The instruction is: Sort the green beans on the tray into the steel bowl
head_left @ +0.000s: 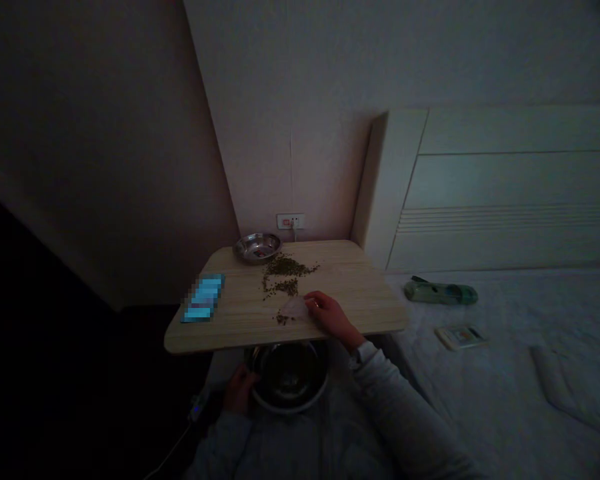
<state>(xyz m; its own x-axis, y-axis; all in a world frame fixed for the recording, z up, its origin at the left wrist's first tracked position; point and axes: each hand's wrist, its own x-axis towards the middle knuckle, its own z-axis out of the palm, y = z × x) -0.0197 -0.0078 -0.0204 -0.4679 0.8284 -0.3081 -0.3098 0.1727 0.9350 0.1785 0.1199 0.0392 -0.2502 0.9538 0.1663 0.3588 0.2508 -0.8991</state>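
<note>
My right hand (330, 315) is closed on a thin, pale translucent scraper-like sheet (296, 307), held low against the wooden table (350, 273). Small dark green-brown grains (286, 268) lie scattered over the tabletop, some right beside the sheet and a looser heap farther back. Below the table's near edge, my left hand (240, 387) grips the left rim of a large metal bowl (310, 397), which rests at my lap. The bowl's inside is dark, so its contents are hard to make out.
A shallow steel bowl (257, 248) stands at the table's back left. A lit, blurred-out screen (203, 298) lies at the left edge. On the bed to the right are a green bottle-shaped item (440, 293) and a phone (461, 336). A wall socket (291, 221) holds a plug.
</note>
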